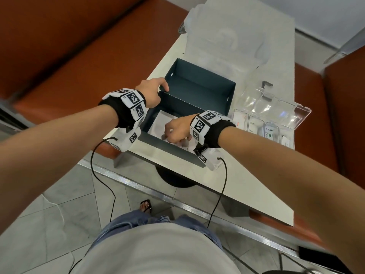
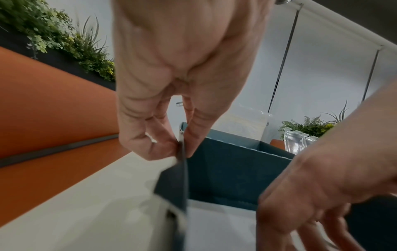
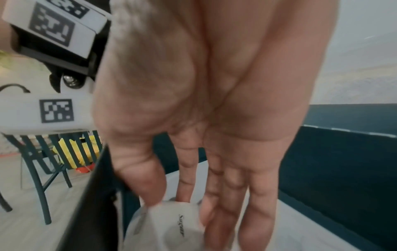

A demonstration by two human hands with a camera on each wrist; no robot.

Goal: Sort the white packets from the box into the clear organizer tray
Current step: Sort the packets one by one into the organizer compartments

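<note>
The white packet [image 3: 171, 227] reads "Sugar"; other print is illegible.

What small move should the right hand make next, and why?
Probably lift the packet out of the box toward the tray: the right hand already pinches it, and the left hand holds the box wall.

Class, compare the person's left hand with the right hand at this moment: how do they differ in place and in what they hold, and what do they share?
The left hand pinches the dark teal cardboard box's side wall at its rim; the right hand reaches down inside that box. The left hand holds only cardboard; the right hand's fingers grip a white paper packet. Both work at the same box and wear marker-patterned wristbands.
</note>
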